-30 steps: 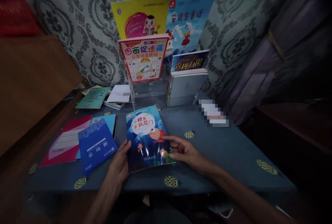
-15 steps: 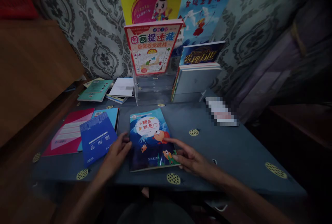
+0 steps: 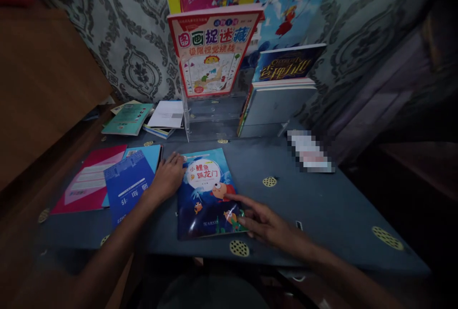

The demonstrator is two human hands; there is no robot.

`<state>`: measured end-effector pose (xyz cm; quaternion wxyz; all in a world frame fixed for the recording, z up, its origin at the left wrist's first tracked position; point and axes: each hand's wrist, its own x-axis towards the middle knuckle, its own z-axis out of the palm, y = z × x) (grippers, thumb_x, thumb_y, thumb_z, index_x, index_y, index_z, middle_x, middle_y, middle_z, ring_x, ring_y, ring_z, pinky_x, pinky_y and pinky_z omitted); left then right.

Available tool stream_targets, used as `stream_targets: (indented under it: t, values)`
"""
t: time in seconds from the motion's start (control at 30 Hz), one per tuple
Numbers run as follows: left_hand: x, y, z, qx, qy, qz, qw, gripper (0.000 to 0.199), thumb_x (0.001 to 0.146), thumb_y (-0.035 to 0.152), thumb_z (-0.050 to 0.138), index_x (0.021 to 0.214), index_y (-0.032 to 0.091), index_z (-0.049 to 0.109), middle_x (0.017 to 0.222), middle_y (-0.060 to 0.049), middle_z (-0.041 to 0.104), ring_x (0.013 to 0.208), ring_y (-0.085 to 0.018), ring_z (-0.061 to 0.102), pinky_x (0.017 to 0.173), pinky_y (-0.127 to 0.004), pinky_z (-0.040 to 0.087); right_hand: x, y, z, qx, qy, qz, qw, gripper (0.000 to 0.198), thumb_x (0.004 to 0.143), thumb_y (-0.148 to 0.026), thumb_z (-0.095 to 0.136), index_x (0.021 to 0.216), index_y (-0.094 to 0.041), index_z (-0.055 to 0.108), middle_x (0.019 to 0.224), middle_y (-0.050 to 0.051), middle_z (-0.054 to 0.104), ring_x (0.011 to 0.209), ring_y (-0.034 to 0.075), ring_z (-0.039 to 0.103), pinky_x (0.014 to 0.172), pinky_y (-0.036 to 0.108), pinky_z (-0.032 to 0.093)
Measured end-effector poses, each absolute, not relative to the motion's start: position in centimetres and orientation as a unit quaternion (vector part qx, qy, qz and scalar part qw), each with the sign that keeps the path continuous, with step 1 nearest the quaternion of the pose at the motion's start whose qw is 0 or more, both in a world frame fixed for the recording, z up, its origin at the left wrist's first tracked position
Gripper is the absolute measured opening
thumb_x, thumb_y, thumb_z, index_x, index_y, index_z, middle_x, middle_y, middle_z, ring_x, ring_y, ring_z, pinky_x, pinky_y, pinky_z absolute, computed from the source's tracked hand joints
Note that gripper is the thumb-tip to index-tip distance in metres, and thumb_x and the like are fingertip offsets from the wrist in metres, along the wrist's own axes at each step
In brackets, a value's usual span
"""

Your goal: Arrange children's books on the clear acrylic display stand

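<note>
A blue picture book [image 3: 207,211] with orange fish on its cover lies flat and closed on the dark tablecloth in front of me. At its upper left edge rests my left hand [image 3: 170,176], fingers loosely bent and touching the corner; whether any fingertip is under the cover is hidden. My right hand [image 3: 265,220] is at the lower right of the book, its index finger stretched over the red-orange fish and its thumb apart near the right edge. To the left of the book lies a blue booklet [image 3: 125,187], partly covered by my left forearm.
A pink-red book [image 3: 86,197] lies under the blue booklet's side. Behind are a green book [image 3: 129,119], a white book [image 3: 166,114] and a clear stand [image 3: 211,120] holding upright books, one with a red border [image 3: 213,56]. A blurred-out flat item [image 3: 310,151] lies right.
My left hand has moved up along the book's left side to its upper corner. The right hand stays nearly in place. The camera view has tilted down slightly.
</note>
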<state>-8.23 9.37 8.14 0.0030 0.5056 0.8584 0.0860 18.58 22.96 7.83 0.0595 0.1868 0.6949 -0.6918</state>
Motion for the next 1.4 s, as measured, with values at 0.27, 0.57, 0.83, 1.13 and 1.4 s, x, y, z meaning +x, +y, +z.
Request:
stream_targets:
  t: [0.27, 0.57, 0.83, 1.13, 1.4]
  values:
    - [-7.2, 12.6, 9.9, 0.586, 0.810, 0.009, -0.021, 0.054, 0.088, 0.005, 0.044, 0.137, 0.025, 0.056, 0.134, -0.016, 0.058, 0.138, -0.033, 0.041, 0.107, -0.053, 0.040, 18.6, 23.0, 8.3, 0.192, 0.677, -0.706, 0.075, 0.081, 0.084, -0.067, 0.062, 0.151, -0.029, 0.039, 0.067, -0.004, 0.043, 0.053, 0.010, 0.036, 0.046, 0.020, 0.025]
    - [-6.6, 17.0, 10.4, 0.657, 0.750, 0.031, 0.064, 0.064, 0.085, 0.000, 0.043, 0.138, 0.033, 0.057, 0.150, -0.012, 0.045, 0.143, -0.035, 0.033, 0.110, -0.058, 0.035, 18.7, 23.1, 8.1, 0.169, 0.691, -0.700, 0.058, 0.075, 0.087, -0.064, 0.060, 0.151, -0.030, 0.041, 0.068, -0.003, 0.042, 0.057, 0.011, 0.038, 0.048, 0.021, 0.027]
    - [-7.8, 10.0, 7.2, 0.470, 0.793, 0.372, 0.107, 0.055, 0.086, 0.018, 0.052, 0.142, 0.017, 0.048, 0.154, -0.016, 0.038, 0.149, -0.033, 0.026, 0.120, -0.055, 0.026, 18.9, 22.8, 8.8, 0.204, 0.638, -0.739, 0.067, 0.081, 0.083, -0.061, 0.068, 0.152, -0.034, 0.036, 0.072, -0.003, 0.047, 0.056, 0.010, 0.039, 0.047, 0.019, 0.026]
    - [-6.3, 7.9, 11.7, 0.048, 0.681, 0.661, 0.310, 0.038, 0.080, 0.009, 0.067, 0.116, 0.017, 0.058, 0.149, -0.017, 0.047, 0.139, -0.031, 0.045, 0.107, -0.047, 0.048, 19.3, 22.3, 7.5, 0.283, 0.562, -0.776, 0.020, 0.105, 0.075, -0.058, 0.077, 0.157, -0.025, 0.021, 0.072, -0.003, 0.057, 0.045, 0.006, 0.037, 0.037, 0.018, 0.019]
    - [-2.8, 7.0, 11.7, -0.023, 0.600, 0.607, 0.521, 0.033, 0.074, 0.015, 0.075, 0.106, 0.011, 0.069, 0.091, -0.013, 0.078, 0.086, -0.034, 0.076, 0.070, -0.039, 0.064, 20.0, 23.0, 7.6, 0.223, 0.530, -0.818, 0.015, 0.095, 0.069, -0.060, 0.081, 0.145, -0.021, 0.039, 0.067, -0.007, 0.058, 0.040, 0.002, 0.033, 0.035, 0.017, 0.018]
